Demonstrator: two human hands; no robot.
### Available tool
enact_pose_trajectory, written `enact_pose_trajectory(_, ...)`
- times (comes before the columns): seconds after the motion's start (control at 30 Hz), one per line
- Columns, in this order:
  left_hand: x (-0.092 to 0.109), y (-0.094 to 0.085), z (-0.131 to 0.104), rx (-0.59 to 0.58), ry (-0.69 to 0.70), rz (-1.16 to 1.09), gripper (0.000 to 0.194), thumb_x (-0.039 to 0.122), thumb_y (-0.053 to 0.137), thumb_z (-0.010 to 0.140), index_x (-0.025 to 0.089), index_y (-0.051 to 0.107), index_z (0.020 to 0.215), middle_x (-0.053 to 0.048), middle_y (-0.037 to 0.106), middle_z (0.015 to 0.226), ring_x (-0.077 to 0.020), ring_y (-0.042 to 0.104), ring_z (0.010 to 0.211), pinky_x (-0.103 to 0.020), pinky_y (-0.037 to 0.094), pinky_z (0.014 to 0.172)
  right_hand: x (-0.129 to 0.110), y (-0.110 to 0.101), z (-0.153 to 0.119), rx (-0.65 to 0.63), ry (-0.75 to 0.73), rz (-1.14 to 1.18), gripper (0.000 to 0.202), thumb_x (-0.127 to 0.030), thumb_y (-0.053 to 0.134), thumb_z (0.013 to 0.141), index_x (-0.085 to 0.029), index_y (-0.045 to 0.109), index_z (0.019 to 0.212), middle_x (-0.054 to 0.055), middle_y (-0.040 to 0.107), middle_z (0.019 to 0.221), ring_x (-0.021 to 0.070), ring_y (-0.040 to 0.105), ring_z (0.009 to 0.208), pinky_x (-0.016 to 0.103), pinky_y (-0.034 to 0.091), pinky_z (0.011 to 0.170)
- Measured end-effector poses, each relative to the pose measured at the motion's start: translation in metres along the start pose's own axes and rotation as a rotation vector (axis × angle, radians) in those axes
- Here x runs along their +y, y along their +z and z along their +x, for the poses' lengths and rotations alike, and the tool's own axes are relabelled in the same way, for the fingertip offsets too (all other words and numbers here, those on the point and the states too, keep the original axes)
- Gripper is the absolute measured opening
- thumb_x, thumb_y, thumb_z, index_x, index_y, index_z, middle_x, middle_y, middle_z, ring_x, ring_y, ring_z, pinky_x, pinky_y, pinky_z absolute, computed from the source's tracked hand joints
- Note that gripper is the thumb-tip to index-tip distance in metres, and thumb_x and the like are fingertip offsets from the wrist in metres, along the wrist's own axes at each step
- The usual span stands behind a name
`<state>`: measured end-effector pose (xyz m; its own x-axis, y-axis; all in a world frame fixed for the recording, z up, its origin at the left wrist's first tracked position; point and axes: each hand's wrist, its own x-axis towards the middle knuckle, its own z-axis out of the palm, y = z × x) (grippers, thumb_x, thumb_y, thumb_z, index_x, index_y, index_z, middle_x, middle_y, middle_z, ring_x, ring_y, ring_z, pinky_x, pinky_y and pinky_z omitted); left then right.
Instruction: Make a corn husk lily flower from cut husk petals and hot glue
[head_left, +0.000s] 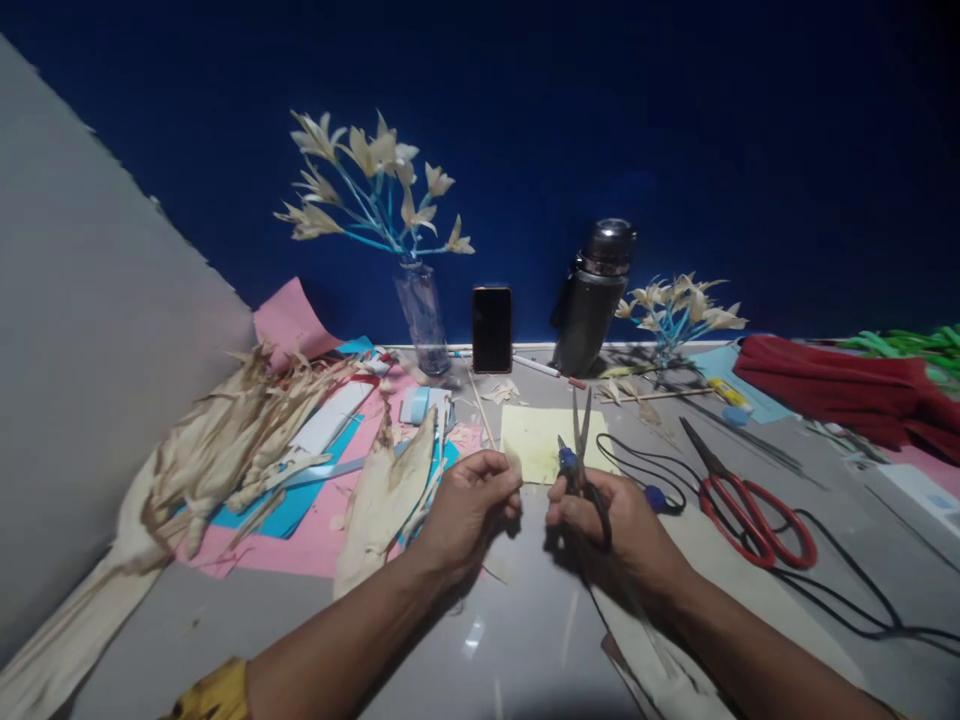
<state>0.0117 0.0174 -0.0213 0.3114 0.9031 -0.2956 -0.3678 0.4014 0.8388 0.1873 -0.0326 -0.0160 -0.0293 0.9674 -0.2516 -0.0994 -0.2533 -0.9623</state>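
My right hand [600,510] is closed round the dark handles of small scissors [581,425], whose blades point up and stand slightly apart. Just left of it, my left hand [476,495] pinches thumb against fingers; a small pale edge shows at the fingertips, too little to name. Behind both hands lies a pale yellow square of paper [555,430]. A blue-tipped tool [565,455] with a dark cord shows beside the scissor blades, partly hidden by my right hand. Left of my left hand are dried husk pieces [382,490] on pink and blue paper.
A husk bundle [176,470] lies at left. Along the blue wall stand a glass vase [421,315] with husk flowers, a phone [492,330], a dark flask [592,305] and a smaller flower bunch [675,310]. Red-handled scissors [757,520], black cords and red cloth [832,390] lie at right.
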Motion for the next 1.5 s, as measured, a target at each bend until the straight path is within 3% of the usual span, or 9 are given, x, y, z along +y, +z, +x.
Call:
enact_pose_trajectory(0.2, 0.014, -0.006, 0.007, 0.097, 0.159, 0.013, 0.035, 0.028, 0.084, 0.066, 0.017, 0.05, 0.067, 0.005, 0.052, 0.055, -0.0075, 0.049, 0.049, -0.02, 0.039, 0.052, 0.007, 0.006, -0.001, -0.069, 0.059, -0.006, 0.031, -0.039, 0.079, 0.073, -0.015, 0.063, 0.084, 0.0, 0.062, 0.067, 0.0142, 0.058, 0.059, 0.025, 0.044, 0.055)
enact_pose_trajectory(0.4, 0.014, -0.012, 0.01, 0.075, 0.184, 0.043, 0.033, 0.034, 0.081, 0.071, 0.017, 0.052, 0.068, 0.004, 0.054, 0.057, -0.0081, 0.047, 0.048, -0.022, 0.04, 0.053, 0.012, 0.01, -0.004, -0.05, 0.02, -0.04, 0.028, -0.037, 0.078, 0.072, -0.015, 0.062, 0.078, -0.001, 0.06, 0.063, 0.0129, 0.056, 0.056, 0.024, 0.043, 0.053)
enact_pose_trajectory(0.53, 0.015, -0.005, 0.001, -0.056, 0.164, 0.046, 0.029, 0.034, 0.082, 0.071, 0.013, 0.067, 0.083, -0.004, 0.066, 0.079, -0.0086, 0.056, 0.063, -0.021, 0.045, 0.063, 0.012, 0.012, -0.004, -0.065, 0.048, -0.024, 0.03, -0.038, 0.077, 0.071, -0.014, 0.06, 0.069, 0.001, 0.062, 0.056, 0.0072, 0.045, 0.043, 0.019, 0.031, 0.041)
enact_pose_trajectory(0.63, 0.01, 0.003, -0.01, -0.234, 0.032, -0.012, 0.032, 0.034, 0.086, 0.068, 0.013, 0.07, 0.086, -0.011, 0.07, 0.1, -0.0121, 0.062, 0.07, -0.026, 0.05, 0.067, 0.009, 0.015, -0.006, -0.091, 0.08, -0.001, 0.03, -0.037, 0.079, 0.068, -0.013, 0.06, 0.068, 0.001, 0.062, 0.054, 0.0044, 0.039, 0.038, 0.018, 0.024, 0.037)
enact_pose_trajectory(0.8, -0.004, 0.011, -0.021, -0.442, -0.128, -0.119, 0.032, 0.036, 0.086, 0.067, 0.014, 0.066, 0.078, -0.008, 0.07, 0.078, -0.0149, 0.062, 0.058, -0.025, 0.048, 0.053, 0.004, 0.016, -0.006, -0.196, 0.088, 0.009, 0.034, -0.036, 0.081, 0.066, -0.012, 0.068, 0.086, 0.0, 0.062, 0.061, 0.0082, 0.05, 0.047, 0.015, 0.028, 0.036)
enact_pose_trajectory(1.0, -0.005, 0.013, -0.02, -0.407, -0.148, -0.179, 0.034, 0.031, 0.087, 0.065, 0.011, 0.071, 0.087, -0.011, 0.071, 0.082, -0.0164, 0.064, 0.063, -0.026, 0.048, 0.057, 0.006, 0.017, -0.007, -0.248, 0.042, 0.034, 0.026, -0.034, 0.08, 0.07, -0.013, 0.066, 0.075, -0.002, 0.059, 0.065, 0.0044, 0.04, 0.047, 0.016, 0.027, 0.04)
enact_pose_trajectory(1.13, -0.005, 0.012, -0.02, -0.346, -0.14, -0.158, 0.034, 0.031, 0.088, 0.063, 0.011, 0.071, 0.084, -0.011, 0.071, 0.084, -0.0125, 0.061, 0.059, -0.021, 0.041, 0.051, 0.009, 0.018, -0.006, -0.279, 0.009, 0.028, 0.03, -0.041, 0.079, 0.072, -0.013, 0.068, 0.073, 0.0, 0.059, 0.068, 0.0067, 0.044, 0.051, 0.019, 0.032, 0.046)
enact_pose_trajectory(1.3, -0.005, 0.016, -0.023, -0.302, -0.12, -0.197, 0.035, 0.027, 0.09, 0.06, 0.011, 0.074, 0.087, -0.009, 0.072, 0.085, -0.0171, 0.068, 0.076, -0.029, 0.051, 0.078, 0.008, 0.017, -0.004, -0.17, -0.113, -0.028, 0.03, -0.04, 0.083, 0.069, -0.012, 0.074, 0.076, 0.002, 0.06, 0.078, 0.0145, 0.053, 0.072, 0.024, 0.043, 0.062)
enact_pose_trajectory(1.5, -0.003, 0.015, -0.022, -0.297, -0.152, -0.246, 0.032, 0.024, 0.092, 0.055, 0.01, 0.072, 0.075, -0.01, 0.072, 0.085, -0.0186, 0.068, 0.076, -0.03, 0.052, 0.079, 0.008, 0.02, -0.004, -0.214, -0.011, 0.046, 0.033, -0.04, 0.084, 0.066, -0.012, 0.075, 0.079, 0.002, 0.057, 0.076, 0.0108, 0.049, 0.061, 0.021, 0.039, 0.052)
